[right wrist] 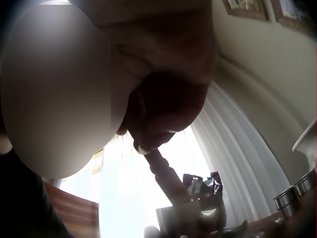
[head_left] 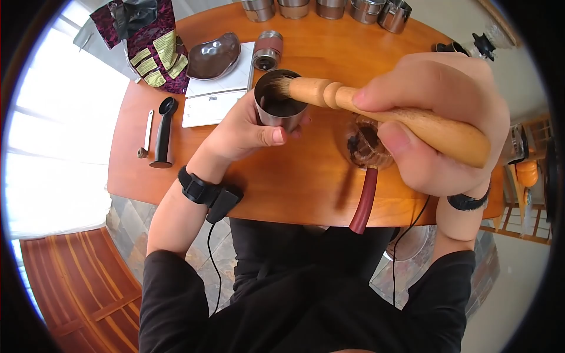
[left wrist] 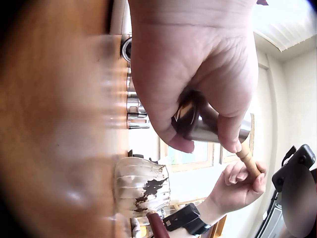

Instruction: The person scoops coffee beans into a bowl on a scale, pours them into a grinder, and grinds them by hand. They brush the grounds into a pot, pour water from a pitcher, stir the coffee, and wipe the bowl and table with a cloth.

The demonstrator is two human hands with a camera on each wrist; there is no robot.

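My left hand grips a small stainless steel cup, its mouth tipped up toward the head camera. A brush with a turned wooden handle is pinched between the thumb and fingers of my right hand. Its pale bristles reach inside the cup's rim. In the left wrist view, fingers and thumb curl round the cup above the table. Below the brush stands a ribbed glass vessel, smeared with dark brown grounds, with a red-brown handle jutting over the table's front edge.
A white scale carries a dark glossy dish. Beside it stand a patterned bag and a steel cylinder with a brown band. A black scoop and a small spoon lie left. Several metal cups line the back.
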